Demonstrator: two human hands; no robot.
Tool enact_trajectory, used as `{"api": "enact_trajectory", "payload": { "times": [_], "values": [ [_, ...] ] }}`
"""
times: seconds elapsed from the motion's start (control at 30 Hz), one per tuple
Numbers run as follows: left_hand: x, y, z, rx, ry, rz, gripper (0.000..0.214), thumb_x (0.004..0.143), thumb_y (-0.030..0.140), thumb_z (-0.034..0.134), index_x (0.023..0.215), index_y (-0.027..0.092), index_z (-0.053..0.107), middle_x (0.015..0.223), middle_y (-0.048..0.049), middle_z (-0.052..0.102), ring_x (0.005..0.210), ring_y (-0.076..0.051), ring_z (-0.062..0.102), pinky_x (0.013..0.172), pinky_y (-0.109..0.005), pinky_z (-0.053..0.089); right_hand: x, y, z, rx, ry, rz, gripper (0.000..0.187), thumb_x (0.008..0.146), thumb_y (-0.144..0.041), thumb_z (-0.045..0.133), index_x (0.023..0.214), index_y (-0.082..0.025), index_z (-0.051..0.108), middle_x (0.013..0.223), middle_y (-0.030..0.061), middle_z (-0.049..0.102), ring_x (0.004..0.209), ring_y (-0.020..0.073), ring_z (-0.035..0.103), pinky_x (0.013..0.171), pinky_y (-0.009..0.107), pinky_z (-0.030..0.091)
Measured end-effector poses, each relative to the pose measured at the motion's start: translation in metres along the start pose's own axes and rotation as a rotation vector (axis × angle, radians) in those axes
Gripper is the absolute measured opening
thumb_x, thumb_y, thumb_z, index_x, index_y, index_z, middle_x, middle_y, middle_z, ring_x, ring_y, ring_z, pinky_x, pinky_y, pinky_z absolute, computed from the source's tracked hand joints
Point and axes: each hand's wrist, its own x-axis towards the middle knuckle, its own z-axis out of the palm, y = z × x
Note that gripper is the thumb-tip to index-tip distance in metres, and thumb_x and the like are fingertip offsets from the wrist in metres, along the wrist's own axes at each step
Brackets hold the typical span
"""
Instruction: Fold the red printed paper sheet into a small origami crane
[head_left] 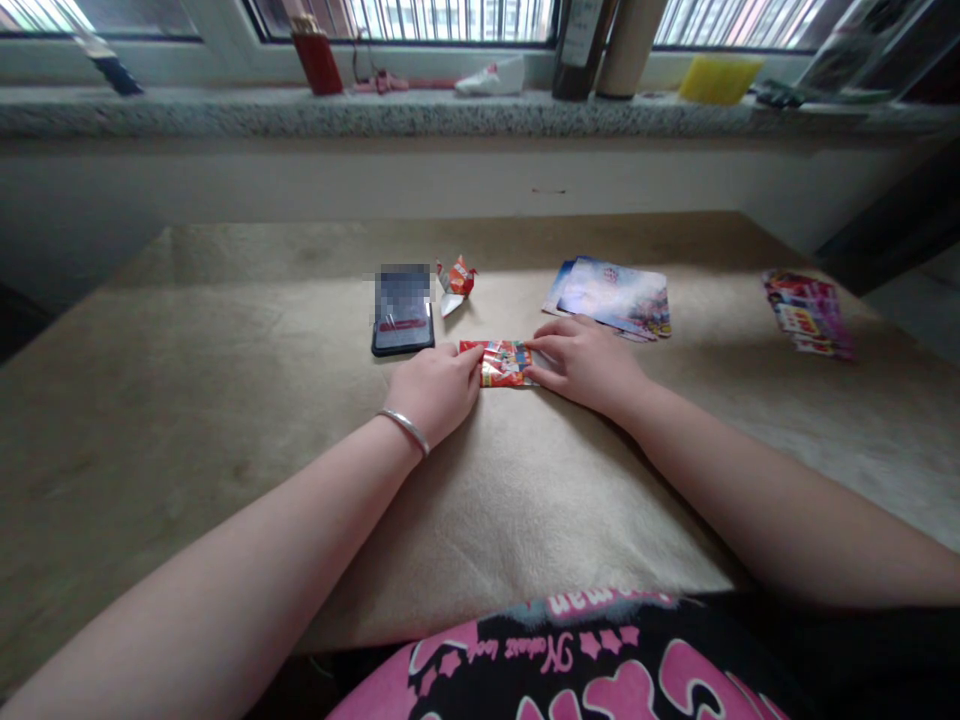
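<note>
A small red printed wrapper [506, 363], flat with creases, lies on the table between my hands. My left hand [435, 385], a silver bangle at its wrist, is closed over the wrapper's left end. At the right end my right hand [581, 360] holds it with thumb and fingertips; part of that end is hidden under the fingers. Beyond my left hand lies a phone [403, 310] with a blurred screen. Beside the phone stands a folded red-and-white paper crane [457, 285].
Several glossy picture cards [611, 292] lie overlapping behind my right hand. Pink and red wrappers [808, 315] form a pile near the table's right edge. On the stone windowsill [420, 118] stand a red lighter-like object [316, 55], a dark bottle [581, 50] and a yellow block [720, 80].
</note>
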Motion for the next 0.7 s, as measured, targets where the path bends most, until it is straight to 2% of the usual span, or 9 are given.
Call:
{"api": "enact_trajectory", "payload": {
  "times": [0.1, 0.2, 0.27, 0.33, 0.43, 0.5, 0.7],
  "values": [
    [-0.001, 0.001, 0.000, -0.004, 0.037, 0.036, 0.034, 0.091, 0.036, 0.037, 0.110, 0.021, 0.062, 0.094, -0.0085, 0.061, 0.083, -0.022, 0.059, 0.065, -0.030, 0.045, 0.001, 0.001, 0.004, 0.012, 0.016, -0.085, 0.034, 0.083, -0.039, 0.056, 0.106, -0.019, 0.069, 0.108, 0.0071, 0.068, 0.106, 0.0278, 0.052, 0.093, 0.041, 0.040],
    [0.001, 0.000, 0.004, -0.020, 0.097, 0.079, 0.030, 0.089, 0.032, 0.044, 0.103, 0.016, 0.064, 0.100, -0.0116, 0.059, 0.092, -0.024, 0.055, 0.076, -0.034, 0.047, 0.003, 0.002, 0.007, 0.079, -0.017, -0.153, 0.030, 0.086, -0.033, 0.053, 0.109, -0.020, 0.068, 0.110, 0.0054, 0.067, 0.101, 0.0234, 0.056, 0.091, 0.038, 0.042],
    [0.005, -0.003, 0.009, -0.050, 0.159, 0.138, 0.029, 0.088, 0.029, 0.046, 0.105, 0.013, 0.064, 0.109, -0.0132, 0.058, 0.098, -0.026, 0.053, 0.085, -0.038, 0.046, 0.003, 0.003, 0.009, 0.096, -0.016, -0.163, 0.030, 0.086, -0.033, 0.052, 0.108, -0.020, 0.068, 0.111, 0.0062, 0.067, 0.098, 0.0222, 0.057, 0.089, 0.037, 0.043],
    [0.008, -0.005, 0.015, -0.114, 0.189, 0.231, 0.028, 0.089, 0.024, 0.045, 0.106, 0.011, 0.063, 0.107, -0.0126, 0.061, 0.104, -0.025, 0.052, 0.093, -0.039, 0.043, 0.003, 0.002, 0.010, 0.077, 0.010, -0.171, 0.029, 0.086, -0.033, 0.053, 0.106, -0.019, 0.069, 0.109, 0.0070, 0.068, 0.101, 0.0240, 0.055, 0.091, 0.040, 0.042],
    [0.012, -0.008, 0.020, -0.271, 0.170, 0.438, 0.028, 0.090, 0.016, 0.041, 0.108, 0.015, 0.062, 0.109, -0.0082, 0.064, 0.103, -0.018, 0.056, 0.094, -0.035, 0.045, 0.003, 0.001, 0.011, 0.048, 0.027, -0.181, 0.030, 0.086, -0.033, 0.053, 0.106, -0.019, 0.069, 0.107, 0.0076, 0.069, 0.102, 0.0258, 0.055, 0.092, 0.043, 0.041],
    [0.013, -0.009, 0.020, -0.334, 0.162, 0.518, 0.028, 0.091, 0.015, 0.041, 0.108, 0.018, 0.062, 0.113, -0.0056, 0.064, 0.103, -0.017, 0.057, 0.096, -0.036, 0.045, 0.003, -0.001, 0.011, 0.049, 0.019, -0.180, 0.031, 0.088, -0.033, 0.050, 0.108, -0.018, 0.068, 0.107, 0.0080, 0.069, 0.099, 0.0248, 0.056, 0.090, 0.041, 0.043],
    [0.010, -0.010, 0.018, -0.362, 0.175, 0.544, 0.026, 0.091, 0.017, 0.042, 0.104, 0.019, 0.065, 0.114, -0.0062, 0.065, 0.105, -0.017, 0.060, 0.097, -0.038, 0.046, 0.002, 0.002, 0.008, 0.191, -0.008, -0.240, 0.026, 0.087, -0.031, 0.053, 0.103, -0.019, 0.070, 0.105, 0.0084, 0.068, 0.095, 0.0197, 0.060, 0.085, 0.034, 0.047]
  ]
}}
